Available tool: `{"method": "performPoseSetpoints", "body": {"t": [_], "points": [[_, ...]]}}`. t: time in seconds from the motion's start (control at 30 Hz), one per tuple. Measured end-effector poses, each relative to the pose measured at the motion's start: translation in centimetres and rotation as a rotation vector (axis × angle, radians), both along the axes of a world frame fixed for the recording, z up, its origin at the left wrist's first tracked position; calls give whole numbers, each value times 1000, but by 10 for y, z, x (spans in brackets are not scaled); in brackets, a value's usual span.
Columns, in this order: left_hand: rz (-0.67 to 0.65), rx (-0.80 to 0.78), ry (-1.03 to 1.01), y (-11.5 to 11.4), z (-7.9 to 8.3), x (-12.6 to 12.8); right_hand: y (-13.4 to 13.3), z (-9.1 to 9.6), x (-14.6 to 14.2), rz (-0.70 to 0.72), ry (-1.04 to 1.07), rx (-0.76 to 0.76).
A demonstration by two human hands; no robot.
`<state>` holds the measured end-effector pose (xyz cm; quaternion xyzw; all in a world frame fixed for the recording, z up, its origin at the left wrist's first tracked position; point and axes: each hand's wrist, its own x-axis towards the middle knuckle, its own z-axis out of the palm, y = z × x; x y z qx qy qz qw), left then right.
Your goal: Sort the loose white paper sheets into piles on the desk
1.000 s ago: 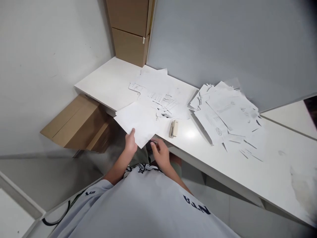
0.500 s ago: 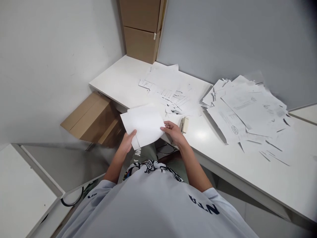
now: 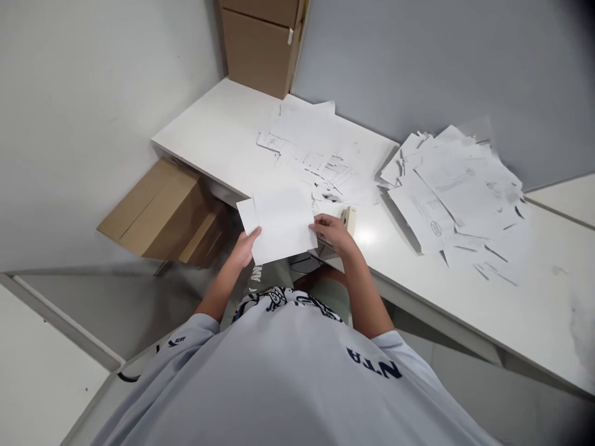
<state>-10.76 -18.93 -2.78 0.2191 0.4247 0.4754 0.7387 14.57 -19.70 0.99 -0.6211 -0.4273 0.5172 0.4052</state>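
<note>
I hold a small stack of white paper sheets point(image 3: 281, 223) in front of my chest, just off the near edge of the white desk point(image 3: 223, 136). My left hand point(image 3: 245, 248) pinches the stack's lower left side. My right hand point(image 3: 331, 230) grips its right edge. A beige stapler point(image 3: 348, 218) lies on the desk just behind my right hand.
A loose spread of printed sheets point(image 3: 320, 155) lies mid-desk, and a bigger messy pile of papers point(image 3: 455, 192) lies to the right against the grey partition point(image 3: 418, 62). Cardboard boxes point(image 3: 260, 43) stand at the desk's far corner. Another cardboard box point(image 3: 162, 210) sits below the desk's left end.
My right hand came up from my lap and took the stack's right edge. The sheets, first held by the left hand alone, are now held with both hands and squared closer together.
</note>
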Motion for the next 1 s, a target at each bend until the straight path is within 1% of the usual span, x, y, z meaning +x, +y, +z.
{"method": "performPoseSetpoints", "body": {"t": [0.1,0.17,0.23,0.33,0.47,0.57,0.63,0.67,0.7,0.77,0.8,0.87,0.9,0.93,1.0], "points": [[2,23,-26,3,-2,2,3,0,0,0,56,1],[-5,31,-24,3,-4,2,3,0,1,-36,61,-4],[-8,26,3,2,-6,2,2,-1,3,-56,55,-16],[-20,12,39,0,-11,5,0,-2,6,-39,36,-26],[-5,-10,14,0,-19,13,-3,2,9,-66,-10,-19],[32,-51,45,0,-23,13,-5,18,12,-91,-35,-27],[68,-59,67,-1,-25,8,-3,36,17,-111,-24,0],[83,-59,71,-1,-26,4,0,46,21,-130,-11,41],[92,-60,69,-2,-27,-1,6,57,25,-163,9,107],[95,-62,63,-5,-27,-7,25,73,36,-278,75,282],[89,-62,62,-6,-27,-9,39,79,40,-358,121,373],[83,-60,69,-7,-27,-7,75,82,45,-533,230,507],[82,-54,69,-7,-26,-3,95,80,45,-612,290,530],[85,-49,66,-7,-25,2,115,77,41,-678,352,517],[98,-44,50,-6,-24,13,150,67,28,-753,463,396]]}}
